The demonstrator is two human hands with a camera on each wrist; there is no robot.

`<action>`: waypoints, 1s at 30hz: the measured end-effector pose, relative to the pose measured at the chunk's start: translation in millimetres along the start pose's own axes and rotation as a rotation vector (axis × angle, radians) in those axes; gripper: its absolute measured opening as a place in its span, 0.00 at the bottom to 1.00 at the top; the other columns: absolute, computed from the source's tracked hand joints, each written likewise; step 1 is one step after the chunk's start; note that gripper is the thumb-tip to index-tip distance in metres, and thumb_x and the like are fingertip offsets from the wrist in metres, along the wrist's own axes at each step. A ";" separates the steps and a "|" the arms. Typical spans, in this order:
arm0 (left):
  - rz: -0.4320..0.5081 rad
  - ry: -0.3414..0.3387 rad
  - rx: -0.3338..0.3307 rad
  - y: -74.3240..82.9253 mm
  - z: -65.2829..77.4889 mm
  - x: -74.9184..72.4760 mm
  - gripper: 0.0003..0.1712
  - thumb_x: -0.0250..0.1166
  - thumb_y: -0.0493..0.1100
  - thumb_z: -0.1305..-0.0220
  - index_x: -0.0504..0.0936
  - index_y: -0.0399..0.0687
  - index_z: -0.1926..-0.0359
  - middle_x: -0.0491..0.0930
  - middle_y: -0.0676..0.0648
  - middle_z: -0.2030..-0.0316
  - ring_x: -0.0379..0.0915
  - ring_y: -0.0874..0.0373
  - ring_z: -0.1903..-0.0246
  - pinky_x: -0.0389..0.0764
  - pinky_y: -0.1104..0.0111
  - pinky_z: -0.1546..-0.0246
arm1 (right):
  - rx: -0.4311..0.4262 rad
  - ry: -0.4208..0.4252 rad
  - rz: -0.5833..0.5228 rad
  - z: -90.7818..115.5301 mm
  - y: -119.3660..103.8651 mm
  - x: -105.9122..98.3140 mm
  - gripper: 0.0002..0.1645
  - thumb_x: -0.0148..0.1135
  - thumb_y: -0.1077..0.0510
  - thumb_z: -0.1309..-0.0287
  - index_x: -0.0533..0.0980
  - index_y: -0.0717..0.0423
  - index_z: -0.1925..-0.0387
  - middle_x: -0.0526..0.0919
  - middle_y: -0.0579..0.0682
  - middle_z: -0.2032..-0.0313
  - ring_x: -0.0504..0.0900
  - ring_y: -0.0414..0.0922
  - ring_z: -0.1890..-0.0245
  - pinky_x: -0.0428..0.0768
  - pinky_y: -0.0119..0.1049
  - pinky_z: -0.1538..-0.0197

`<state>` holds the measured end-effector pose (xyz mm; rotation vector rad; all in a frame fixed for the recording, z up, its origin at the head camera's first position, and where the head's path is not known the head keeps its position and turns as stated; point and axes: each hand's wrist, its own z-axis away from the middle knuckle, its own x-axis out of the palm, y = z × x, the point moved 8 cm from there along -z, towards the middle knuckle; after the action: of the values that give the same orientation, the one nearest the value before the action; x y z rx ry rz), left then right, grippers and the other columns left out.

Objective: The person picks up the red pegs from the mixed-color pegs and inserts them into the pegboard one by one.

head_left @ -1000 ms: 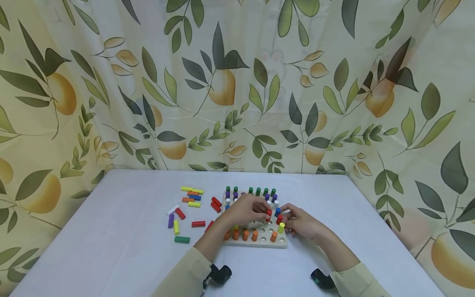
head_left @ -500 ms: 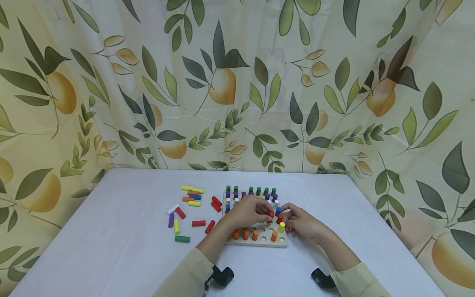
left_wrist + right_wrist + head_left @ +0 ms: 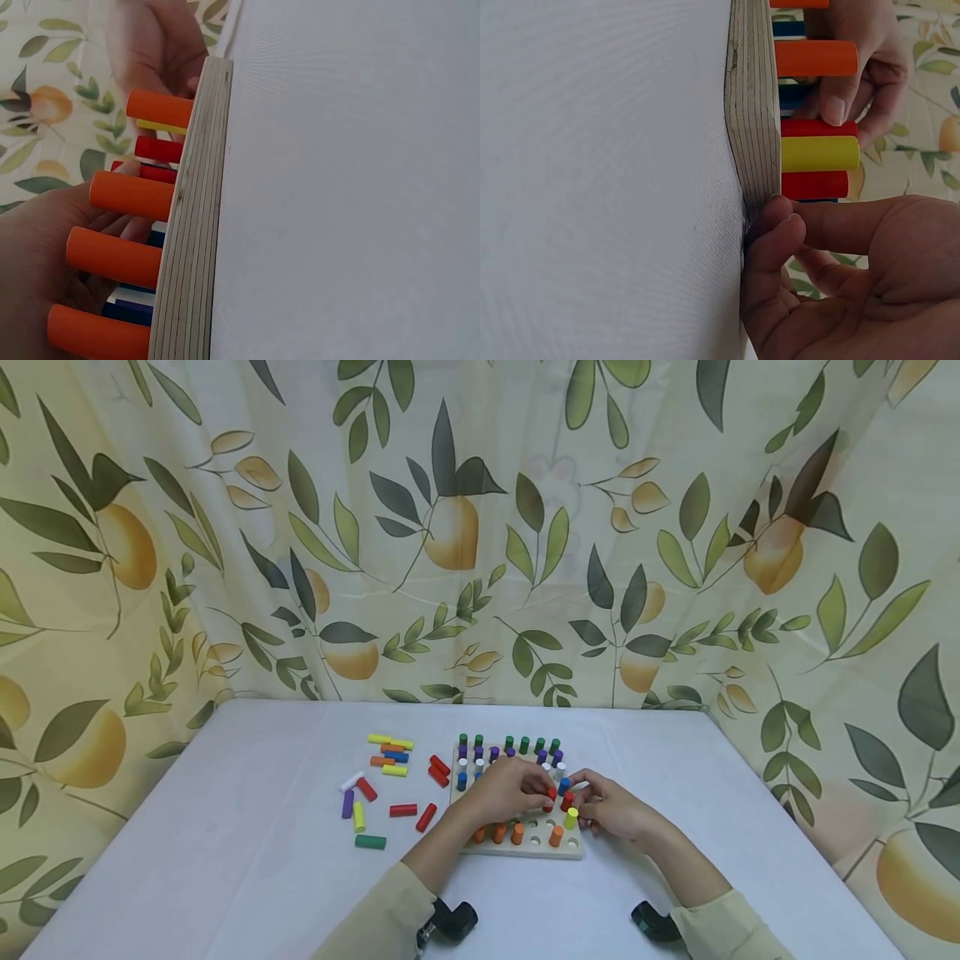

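Observation:
A wooden pegboard (image 3: 517, 851) lies on the table, with rows of coloured pegs standing in it. My left hand (image 3: 506, 789) reaches over it from the left. Thumb and fingers pinch a red peg (image 3: 551, 794) that stands upright at the board, beside another red peg (image 3: 567, 802). In the right wrist view the left thumb (image 3: 836, 109) lies against the held red peg, partly behind a yellow peg (image 3: 821, 154). My right hand (image 3: 618, 808) is at the board's right edge, its thumb and bent fingers (image 3: 769, 247) holding the board's side near the corner.
Loose pegs lie left of the board: several red ones (image 3: 402, 810), a green one (image 3: 371, 842), a purple one (image 3: 347, 804), a blue one (image 3: 396, 757) and some yellow and orange. Orange pegs (image 3: 499, 832) stand along the front row. A patterned curtain (image 3: 480, 568) hangs behind the table.
My left hand has shifted slightly right with the red peg, which now sits lower and closer to the neighbouring red peg. My right hand has stayed at the board's edge.

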<state>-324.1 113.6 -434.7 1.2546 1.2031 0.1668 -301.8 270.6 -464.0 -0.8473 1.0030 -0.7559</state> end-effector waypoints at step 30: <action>-0.089 0.025 -0.006 -0.6 -0.7 -0.9 0.08 0.73 0.41 0.33 0.89 0.52 0.53 0.86 0.62 0.64 0.80 0.73 0.62 0.78 0.73 0.50 | -0.014 0.001 -0.003 -0.3 -0.2 -0.5 0.22 0.54 0.70 0.31 0.68 0.60 0.38 0.73 0.56 0.59 0.75 0.50 0.66 0.76 0.37 0.66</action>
<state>-325.3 113.1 -434.5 1.1945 1.2767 0.1207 -302.3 270.9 -463.7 -0.8607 1.0093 -0.7524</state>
